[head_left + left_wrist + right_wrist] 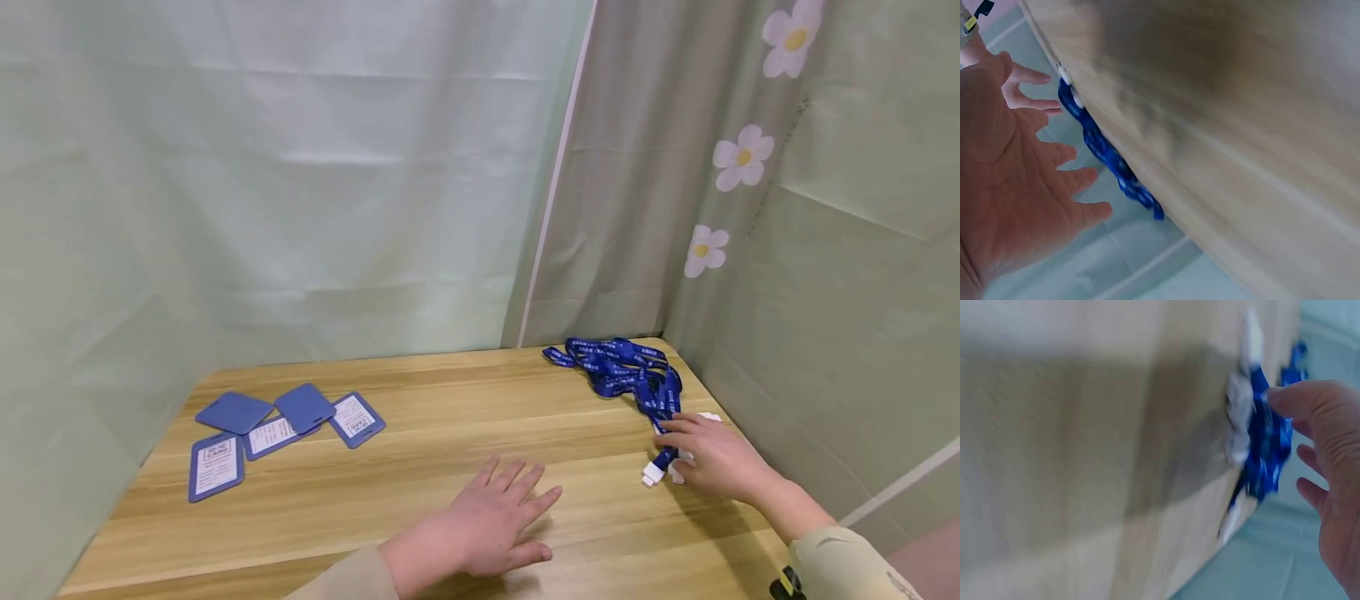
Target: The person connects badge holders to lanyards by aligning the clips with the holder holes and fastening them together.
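A bunch of blue printed lanyards (617,379) lies at the right back of the wooden table, their white plastic ends (653,474) toward the front. Over those ends is my right hand (718,457). In the right wrist view its thumb (1300,399) overlaps the blue straps (1266,440), and the other fingers stay apart and loosely bent. My left hand (491,521) hovers palm down near the table's front middle with fingers spread. Nothing is in it, as the left wrist view of the bare palm (1013,169) shows.
Several blue card holders lie on the left of the table (420,392): some blank side up (234,412), others showing a white printed card (216,465). Two overlap a neighbour. Pale green curtains (360,183) hang close behind and beside the table.
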`<action>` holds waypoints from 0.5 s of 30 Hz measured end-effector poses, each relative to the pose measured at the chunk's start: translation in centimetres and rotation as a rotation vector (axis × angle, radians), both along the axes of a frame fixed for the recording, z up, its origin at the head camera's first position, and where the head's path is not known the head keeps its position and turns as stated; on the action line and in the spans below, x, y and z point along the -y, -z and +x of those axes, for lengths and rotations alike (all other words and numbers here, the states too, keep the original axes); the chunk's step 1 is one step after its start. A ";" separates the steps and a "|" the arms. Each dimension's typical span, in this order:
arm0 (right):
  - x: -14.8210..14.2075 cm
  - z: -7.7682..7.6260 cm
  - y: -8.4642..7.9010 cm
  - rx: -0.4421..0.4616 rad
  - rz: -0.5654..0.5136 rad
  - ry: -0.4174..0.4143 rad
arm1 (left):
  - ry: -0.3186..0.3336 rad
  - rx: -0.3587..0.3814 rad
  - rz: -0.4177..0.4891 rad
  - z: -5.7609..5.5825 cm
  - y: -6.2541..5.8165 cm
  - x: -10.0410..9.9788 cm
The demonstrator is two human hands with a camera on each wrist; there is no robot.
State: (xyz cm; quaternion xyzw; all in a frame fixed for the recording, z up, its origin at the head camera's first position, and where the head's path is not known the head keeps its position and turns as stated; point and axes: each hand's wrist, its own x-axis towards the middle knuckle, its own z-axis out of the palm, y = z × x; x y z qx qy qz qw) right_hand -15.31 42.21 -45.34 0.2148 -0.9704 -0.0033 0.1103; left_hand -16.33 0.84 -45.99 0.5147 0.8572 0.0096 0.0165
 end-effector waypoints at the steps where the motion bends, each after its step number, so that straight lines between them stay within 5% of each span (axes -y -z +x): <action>1: 0.5 -0.1 0.4 0.001 0.017 -0.045 | 0.007 -0.002 -0.008 0.1 0.1 -0.2; 8: 1.8 -0.5 1.6 -0.025 0.025 -0.154 | 0.009 -0.009 -0.025 0.5 0.2 -0.4; 12: 2.2 -0.7 1.8 -0.021 -0.036 -0.095 | -0.002 0.012 -0.024 0.4 0.2 -0.4; 15: 2.7 -1.3 1.5 0.041 -0.245 0.036 | -0.019 0.032 -0.031 0.2 0.1 -0.3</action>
